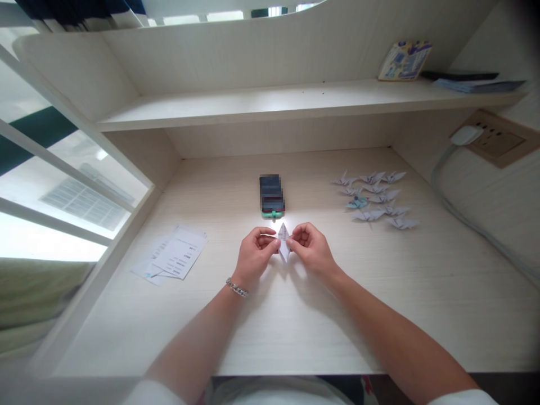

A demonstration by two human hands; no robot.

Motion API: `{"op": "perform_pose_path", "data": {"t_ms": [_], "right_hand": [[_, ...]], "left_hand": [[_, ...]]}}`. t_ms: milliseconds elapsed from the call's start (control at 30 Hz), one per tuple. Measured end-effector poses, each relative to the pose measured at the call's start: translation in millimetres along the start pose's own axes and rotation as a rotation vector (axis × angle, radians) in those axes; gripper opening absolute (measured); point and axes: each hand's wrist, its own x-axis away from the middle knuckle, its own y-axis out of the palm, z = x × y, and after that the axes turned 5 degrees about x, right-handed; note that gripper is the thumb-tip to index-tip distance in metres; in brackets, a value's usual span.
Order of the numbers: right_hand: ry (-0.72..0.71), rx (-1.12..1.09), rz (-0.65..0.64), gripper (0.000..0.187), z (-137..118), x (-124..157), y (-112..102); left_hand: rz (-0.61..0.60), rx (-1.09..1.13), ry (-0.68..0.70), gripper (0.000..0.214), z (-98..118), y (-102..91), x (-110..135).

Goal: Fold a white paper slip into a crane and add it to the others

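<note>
A small folded piece of white paper [283,243], pointed at top and bottom, is held between both hands above the pale wooden desk [379,315]. My left hand [254,255], with a chain bracelet at the wrist, pinches its left side. On the other side, my right hand [311,249] pinches the paper with fingers curled. Just beyond the hands a phone [272,196] in a green case lies on the desk.
Several finished paper cranes [375,198] lie in rows at the right. Printed paper sheets [172,256] lie at the left. A shelf [295,101] above holds a small packet [405,59] and dark flat items. A wall socket with a white plug [466,135] and cable is at far right.
</note>
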Motion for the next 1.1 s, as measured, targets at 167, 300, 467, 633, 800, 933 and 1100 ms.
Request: {"op": "perform_pose_path", "data": {"t_ms": [167,300,467,633,800,933,1100], "right_hand": [[0.022,-0.028,-0.019,0.026,4.1,1.2,1.6],[0.046,-0.048,-0.052,0.03,5.2,0.7,2.4],[0.025,-0.033,-0.022,0.03,3.1,0.5,1.4],[0.075,-0.097,-0.058,0.029,2.5,0.0,0.0],[0.069,-0.08,-0.03,0.03,3.8,-1.5,-0.7],[-0.025,0.142,0.09,0.019,0.8,1.7,-0.5],[-0.197,0.327,0.092,0.014,-5.2,8.1,2.7]], "left_hand": [[0.033,-0.056,0.082,0.025,-0.8,1.4,1.3],[0.056,-0.072,0.095,0.025,-0.9,4.0,3.1],[-0.001,-0.096,0.104,0.023,0.4,2.9,3.5],[0.037,-0.076,0.103,0.025,0.0,2.1,2.3],[0.053,-0.052,0.091,0.029,-0.3,3.2,2.7],[0.112,-0.116,0.125,0.029,-2.0,1.1,2.3],[0.166,-0.169,0.168,0.028,-2.9,-0.1,2.1]]}}
